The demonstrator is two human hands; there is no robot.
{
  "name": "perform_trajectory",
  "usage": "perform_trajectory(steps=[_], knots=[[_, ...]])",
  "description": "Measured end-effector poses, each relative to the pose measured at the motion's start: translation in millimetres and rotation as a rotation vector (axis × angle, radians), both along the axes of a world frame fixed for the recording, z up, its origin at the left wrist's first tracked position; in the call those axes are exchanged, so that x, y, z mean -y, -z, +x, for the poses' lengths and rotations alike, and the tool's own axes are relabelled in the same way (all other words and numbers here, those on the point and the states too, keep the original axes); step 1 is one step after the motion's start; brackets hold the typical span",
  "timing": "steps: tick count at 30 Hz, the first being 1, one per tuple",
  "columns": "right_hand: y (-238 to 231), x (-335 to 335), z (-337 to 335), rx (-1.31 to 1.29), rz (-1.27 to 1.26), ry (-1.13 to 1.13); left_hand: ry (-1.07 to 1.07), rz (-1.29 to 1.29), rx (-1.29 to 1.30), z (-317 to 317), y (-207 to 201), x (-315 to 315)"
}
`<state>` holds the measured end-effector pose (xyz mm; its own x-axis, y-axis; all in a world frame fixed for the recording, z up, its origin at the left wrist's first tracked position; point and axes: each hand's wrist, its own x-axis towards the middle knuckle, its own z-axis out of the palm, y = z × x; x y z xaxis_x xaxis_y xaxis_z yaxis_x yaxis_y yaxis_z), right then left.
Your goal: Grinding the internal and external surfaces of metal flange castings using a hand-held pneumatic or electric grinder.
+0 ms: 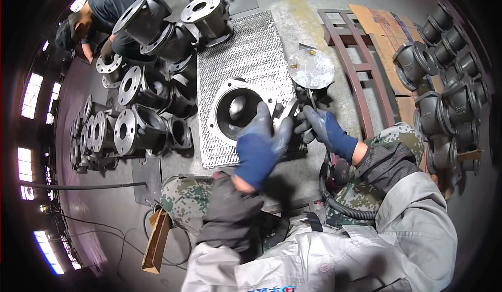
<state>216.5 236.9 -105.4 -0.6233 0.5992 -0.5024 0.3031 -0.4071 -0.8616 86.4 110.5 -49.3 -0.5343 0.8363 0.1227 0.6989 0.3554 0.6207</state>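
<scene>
In front of me a grey cast valve body (pixel 213 115) rests on a ribbed metal plate (pixel 238 43), its wide round bore facing up. A shiny rounded surface shows inside the bore. My left hand (pixel 260 148), in a blue glove with grey coating, lies at the near right of its flange, fingers apart. Just right of the casting, my right hand (pixel 327 130), gloved the same way, has its fingers curled. A thin rod-like piece (pixel 312 99) rises by those fingertips toward a stained round metal disc (pixel 312 68); whether the fingers hold it is unclear.
Several similar castings (pixel 133 130) crowd the left, where a co-worker (pixel 112 9) bends over one. More castings (pixel 444 104) stand at the right by cardboard (pixel 389 46) and a red-brown metal frame (pixel 358 67). A ribbed hose (pixel 348 211) crosses my right leg.
</scene>
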Motion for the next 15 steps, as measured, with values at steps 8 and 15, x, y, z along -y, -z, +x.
perform_trajectory(steps=[8, 15], knots=[[-37, 19, -20, 0.083, 0.02, -0.062, -0.397, 0.504, 0.918, -195, 26, 97], [-49, 45, -32, 0.085, 0.066, -0.039, -0.153, 0.434, 1.417, -209, 116, 49]])
